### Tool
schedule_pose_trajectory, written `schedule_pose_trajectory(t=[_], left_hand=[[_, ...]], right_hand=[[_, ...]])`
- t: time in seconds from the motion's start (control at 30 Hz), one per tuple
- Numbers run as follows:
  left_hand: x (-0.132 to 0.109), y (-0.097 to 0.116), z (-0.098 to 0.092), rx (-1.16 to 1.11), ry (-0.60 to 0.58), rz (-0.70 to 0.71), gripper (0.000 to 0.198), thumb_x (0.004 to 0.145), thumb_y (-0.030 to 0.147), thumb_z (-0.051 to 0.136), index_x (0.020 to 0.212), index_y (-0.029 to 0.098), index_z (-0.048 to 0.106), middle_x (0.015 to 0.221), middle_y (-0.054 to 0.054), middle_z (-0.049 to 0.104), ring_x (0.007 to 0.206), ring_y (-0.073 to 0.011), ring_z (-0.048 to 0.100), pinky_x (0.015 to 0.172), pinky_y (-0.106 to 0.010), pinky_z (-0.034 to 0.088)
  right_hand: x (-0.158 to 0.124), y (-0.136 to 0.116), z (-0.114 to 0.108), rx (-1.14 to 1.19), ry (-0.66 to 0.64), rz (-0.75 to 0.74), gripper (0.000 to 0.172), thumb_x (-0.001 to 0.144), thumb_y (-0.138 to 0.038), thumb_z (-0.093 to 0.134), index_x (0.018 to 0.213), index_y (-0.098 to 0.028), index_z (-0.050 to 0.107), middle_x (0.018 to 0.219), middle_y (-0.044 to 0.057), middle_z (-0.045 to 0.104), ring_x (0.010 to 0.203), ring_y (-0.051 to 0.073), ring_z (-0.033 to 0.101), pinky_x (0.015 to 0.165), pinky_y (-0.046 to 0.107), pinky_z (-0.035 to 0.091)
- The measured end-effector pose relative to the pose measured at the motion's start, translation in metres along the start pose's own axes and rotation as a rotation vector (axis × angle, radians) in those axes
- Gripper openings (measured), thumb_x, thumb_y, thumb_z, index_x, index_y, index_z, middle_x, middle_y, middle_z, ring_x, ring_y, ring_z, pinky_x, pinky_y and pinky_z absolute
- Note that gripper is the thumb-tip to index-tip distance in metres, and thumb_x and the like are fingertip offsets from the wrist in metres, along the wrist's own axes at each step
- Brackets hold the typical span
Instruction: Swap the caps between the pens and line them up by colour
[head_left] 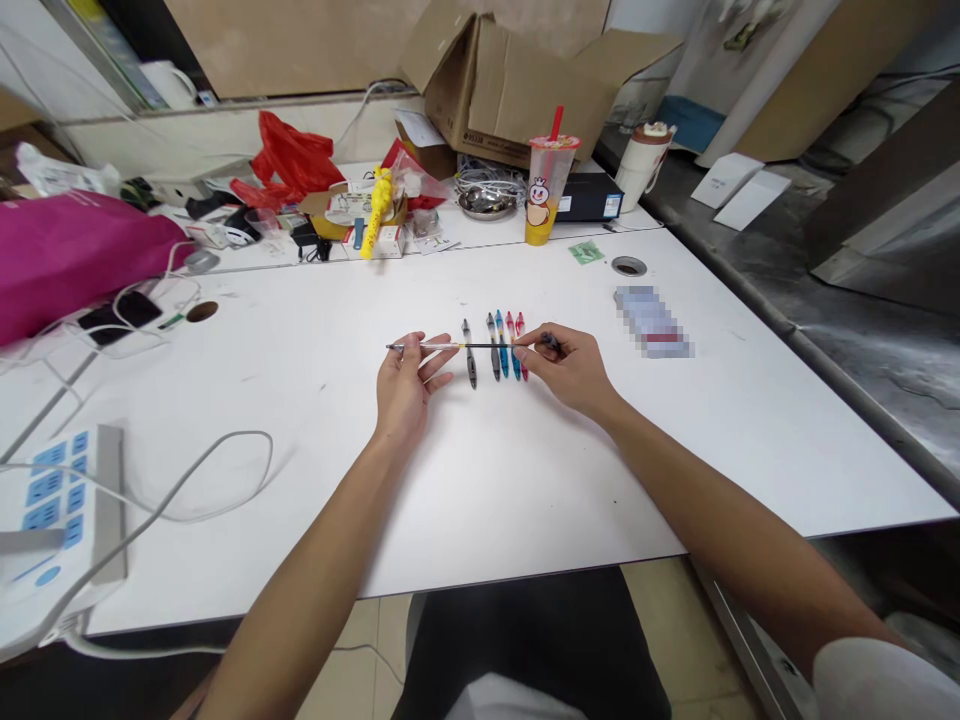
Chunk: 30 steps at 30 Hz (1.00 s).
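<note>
My left hand (405, 385) pinches the left end of a thin pen refill (439, 346) held level over the white table (487, 470). My right hand (574, 370) grips a dark pen barrel (551, 341) at the refill's right end. Both hands are closed on these parts. Under the refill, several pens lie side by side on the table: a black one (469, 358), a dark grey one (493, 348), a blue one (502, 350) and red ones (520, 335).
A blurred flat packet (652, 322) lies right of the pens. A yellow drink cup with a red straw (549, 190), a cardboard box (510, 85), a red bag (289, 160) and clutter line the back. A magenta bag (67, 255), cables and a power strip (52, 500) sit at left.
</note>
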<state>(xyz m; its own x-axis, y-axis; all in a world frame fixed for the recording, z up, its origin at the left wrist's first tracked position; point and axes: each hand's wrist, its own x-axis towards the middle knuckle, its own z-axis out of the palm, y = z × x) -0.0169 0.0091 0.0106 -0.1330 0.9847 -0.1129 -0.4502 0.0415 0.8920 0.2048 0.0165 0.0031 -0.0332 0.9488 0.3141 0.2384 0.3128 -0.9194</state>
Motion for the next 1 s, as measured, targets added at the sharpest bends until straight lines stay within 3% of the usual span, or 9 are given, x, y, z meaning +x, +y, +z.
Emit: schedule_pose_trajectory(t=[0.33, 0.53, 0.7, 0.87, 1.0], left_hand=[[0.001, 0.004, -0.003, -0.007, 0.046, 0.001, 0.026, 0.099, 0.044, 0.062, 0.103, 0.018, 0.059, 0.122, -0.014, 0.075, 0.101, -0.0215, 0.077, 0.063, -0.021, 0.06], [-0.004, -0.005, 0.006, -0.007, -0.046, -0.06, 0.027, 0.097, 0.044, 0.065, 0.101, 0.018, 0.058, 0.12, -0.014, 0.075, 0.096, -0.0211, 0.078, 0.064, -0.021, 0.06], [-0.007, -0.008, 0.008, -0.021, -0.086, -0.077, 0.025, 0.098, 0.043, 0.064, 0.1, 0.02, 0.056, 0.119, -0.013, 0.075, 0.092, -0.0207, 0.079, 0.063, -0.021, 0.06], [-0.001, -0.005, 0.001, -0.042, -0.049, -0.036, 0.021, 0.099, 0.04, 0.063, 0.098, 0.02, 0.056, 0.115, -0.011, 0.076, 0.091, -0.0198, 0.079, 0.063, -0.02, 0.059], [0.001, -0.006, -0.002, -0.041, -0.034, -0.029, 0.024, 0.097, 0.042, 0.066, 0.098, 0.02, 0.056, 0.113, -0.011, 0.076, 0.091, -0.0204, 0.079, 0.063, -0.02, 0.059]], right_hand=[[0.002, 0.002, -0.005, -0.03, -0.005, -0.033, 0.017, 0.082, -0.039, 0.078, 0.088, -0.024, 0.078, 0.061, -0.005, 0.04, 0.061, 0.013, 0.035, 0.059, 0.03, 0.035], [-0.002, 0.002, 0.004, -0.037, -0.065, -0.018, 0.021, 0.08, -0.041, 0.079, 0.089, -0.022, 0.081, 0.069, -0.001, 0.056, 0.059, 0.011, 0.038, 0.057, 0.029, 0.034], [-0.007, -0.002, 0.01, -0.05, -0.113, 0.079, 0.034, 0.081, -0.05, 0.078, 0.1, -0.022, 0.08, 0.06, -0.004, 0.048, 0.057, 0.012, 0.037, 0.055, 0.028, 0.033], [-0.003, -0.002, 0.001, -0.072, -0.142, 0.034, 0.041, 0.097, -0.056, 0.056, 0.111, -0.024, 0.077, 0.078, 0.002, 0.066, 0.066, 0.014, 0.053, 0.064, 0.031, 0.045], [-0.001, 0.003, -0.001, -0.088, -0.121, 0.046, 0.035, 0.086, -0.05, 0.073, 0.106, -0.023, 0.081, 0.094, 0.007, 0.077, 0.076, 0.019, 0.063, 0.073, 0.036, 0.053]])
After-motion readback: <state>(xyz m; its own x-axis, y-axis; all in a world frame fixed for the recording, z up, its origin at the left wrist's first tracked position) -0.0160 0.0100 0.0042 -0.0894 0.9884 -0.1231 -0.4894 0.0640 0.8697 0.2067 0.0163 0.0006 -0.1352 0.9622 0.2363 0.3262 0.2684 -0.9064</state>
